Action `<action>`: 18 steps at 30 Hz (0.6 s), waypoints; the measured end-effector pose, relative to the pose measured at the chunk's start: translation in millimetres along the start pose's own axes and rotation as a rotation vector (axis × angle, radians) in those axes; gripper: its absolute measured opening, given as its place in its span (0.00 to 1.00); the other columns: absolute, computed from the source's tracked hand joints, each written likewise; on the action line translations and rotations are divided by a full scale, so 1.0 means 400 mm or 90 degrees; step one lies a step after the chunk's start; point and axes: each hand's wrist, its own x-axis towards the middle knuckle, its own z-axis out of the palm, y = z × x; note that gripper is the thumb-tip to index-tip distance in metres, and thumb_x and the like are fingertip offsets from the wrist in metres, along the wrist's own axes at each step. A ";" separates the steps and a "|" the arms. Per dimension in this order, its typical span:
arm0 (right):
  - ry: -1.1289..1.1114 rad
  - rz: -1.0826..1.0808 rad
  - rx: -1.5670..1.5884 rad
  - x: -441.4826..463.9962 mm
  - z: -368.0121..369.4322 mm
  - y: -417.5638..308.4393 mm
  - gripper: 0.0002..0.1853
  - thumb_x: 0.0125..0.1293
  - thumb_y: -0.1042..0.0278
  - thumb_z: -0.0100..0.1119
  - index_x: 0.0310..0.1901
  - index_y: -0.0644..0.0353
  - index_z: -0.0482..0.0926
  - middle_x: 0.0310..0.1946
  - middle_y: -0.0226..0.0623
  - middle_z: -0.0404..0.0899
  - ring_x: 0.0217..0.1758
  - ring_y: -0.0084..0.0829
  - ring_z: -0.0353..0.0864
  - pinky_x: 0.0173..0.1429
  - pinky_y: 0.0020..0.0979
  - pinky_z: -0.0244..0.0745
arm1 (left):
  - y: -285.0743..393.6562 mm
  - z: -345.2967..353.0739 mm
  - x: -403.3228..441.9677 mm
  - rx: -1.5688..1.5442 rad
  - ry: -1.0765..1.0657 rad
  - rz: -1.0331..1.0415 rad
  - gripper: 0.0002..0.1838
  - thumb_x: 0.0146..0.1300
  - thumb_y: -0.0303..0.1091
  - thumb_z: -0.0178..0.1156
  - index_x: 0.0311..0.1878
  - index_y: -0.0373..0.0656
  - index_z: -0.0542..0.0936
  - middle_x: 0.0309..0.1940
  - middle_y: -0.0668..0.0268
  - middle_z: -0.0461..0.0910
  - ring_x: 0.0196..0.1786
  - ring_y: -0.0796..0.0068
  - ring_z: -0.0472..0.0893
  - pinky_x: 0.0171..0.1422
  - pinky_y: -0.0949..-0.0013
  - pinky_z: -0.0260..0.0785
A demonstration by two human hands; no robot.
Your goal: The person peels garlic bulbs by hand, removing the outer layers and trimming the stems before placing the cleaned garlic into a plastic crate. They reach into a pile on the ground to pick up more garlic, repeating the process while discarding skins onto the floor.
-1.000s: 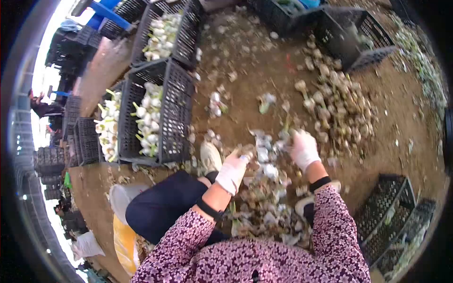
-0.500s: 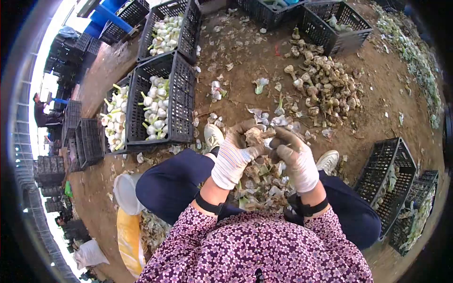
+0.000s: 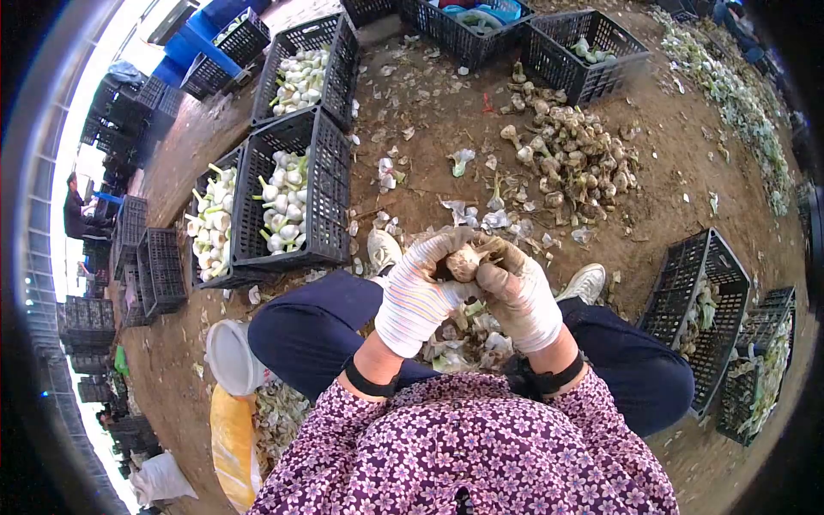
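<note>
A brownish garlic bulb (image 3: 463, 264) sits between my two hands in front of my knees. My left hand (image 3: 419, 296), in a soiled striped glove, curls its fingers and thumb around the bulb's left side. From the right, my right hand (image 3: 519, 296), gloved too, closes on the bulb and its dry stalk end, its thumb pressed close to the bulb. The fingertips are partly hidden behind the bulb. Loose garlic skins (image 3: 472, 339) lie on the ground below my hands.
Unpeeled garlic bulbs (image 3: 579, 154) are heaped ahead to the right. Black crates of white garlic (image 3: 285, 202) stand at the left. A white bucket (image 3: 232, 356) and a yellow sack (image 3: 232, 433) are by my left knee, another crate (image 3: 695, 313) by my right. A person (image 3: 81, 210) sits far left.
My hands have drawn closer together around the garlic bulb, whose rounded side now faces up. The right fingers have turned inward onto it. The whole view has shifted slightly.
</note>
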 end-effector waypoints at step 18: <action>-0.081 -0.006 0.066 -0.026 0.028 -0.035 0.31 0.60 0.59 0.73 0.60 0.65 0.71 0.51 0.35 0.79 0.53 0.25 0.78 0.57 0.28 0.74 | 0.034 -0.014 -0.012 -0.054 0.003 -0.046 0.35 0.46 0.29 0.81 0.60 0.41 0.77 0.54 0.63 0.80 0.57 0.71 0.79 0.60 0.67 0.73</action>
